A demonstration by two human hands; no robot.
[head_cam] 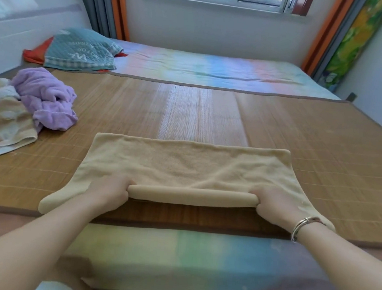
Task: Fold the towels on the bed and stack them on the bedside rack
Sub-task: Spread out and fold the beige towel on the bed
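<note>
A beige towel (190, 163) lies spread across the bamboo mat (301, 136) near the bed's front edge. Its near edge is lifted into a rolled fold between my hands. My left hand (110, 189) grips that fold at its left end, fingers curled under the cloth. My right hand (275, 204), with bracelets on the wrist, grips the fold's right end the same way. At the left lie a crumpled purple towel (46, 99) and a rumpled cream patterned towel (2, 121). No rack is in view.
A teal quilted pillow (78, 50) over a red one sits at the far left by the wall. Beyond the mat runs a rainbow-striped sheet (215, 70). A window and curtains stand behind the bed.
</note>
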